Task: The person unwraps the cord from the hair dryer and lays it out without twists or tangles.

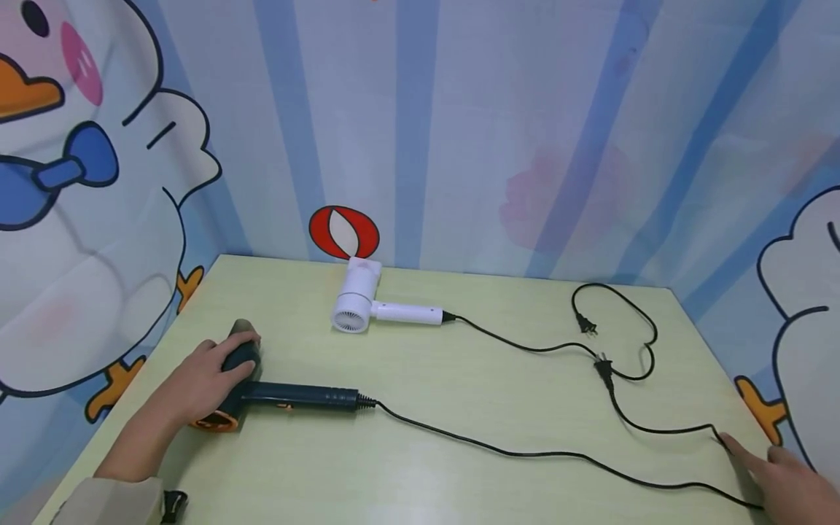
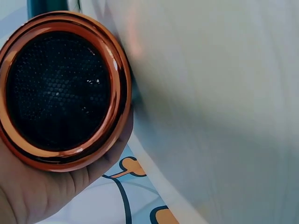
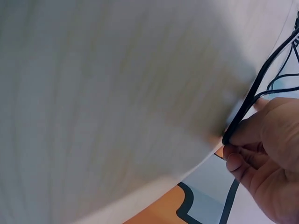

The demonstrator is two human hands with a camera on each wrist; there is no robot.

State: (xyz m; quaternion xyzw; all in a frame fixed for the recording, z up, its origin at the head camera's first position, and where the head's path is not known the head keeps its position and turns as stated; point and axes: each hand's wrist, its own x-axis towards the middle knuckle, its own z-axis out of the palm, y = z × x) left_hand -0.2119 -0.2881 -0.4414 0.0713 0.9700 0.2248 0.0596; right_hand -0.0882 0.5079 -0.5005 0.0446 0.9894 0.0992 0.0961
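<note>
A dark teal hair dryer [image 1: 298, 395] with an orange-copper intake rim [image 2: 122, 88] lies on the table at the left. My left hand [image 1: 205, 379] grips its barrel, with fingers curled over the top. From the handle a black power cord [image 1: 479, 442] runs to the right edge of the table. There my right hand [image 1: 790, 481] holds the cord at a bend, its index finger extended along it. In the right wrist view the doubled cord [image 3: 252, 91] meets the fingertips of the curled hand. The cord's plug [image 1: 604, 370] lies on the table at the right.
A white hair dryer [image 1: 408, 313] lies near the back of the table [image 1: 420, 496]. Its black cord loops at the back right and ends in a second plug [image 1: 586, 325], close to the first. Curtains with cartoon ducks [image 1: 79, 292] enclose the table's back and sides.
</note>
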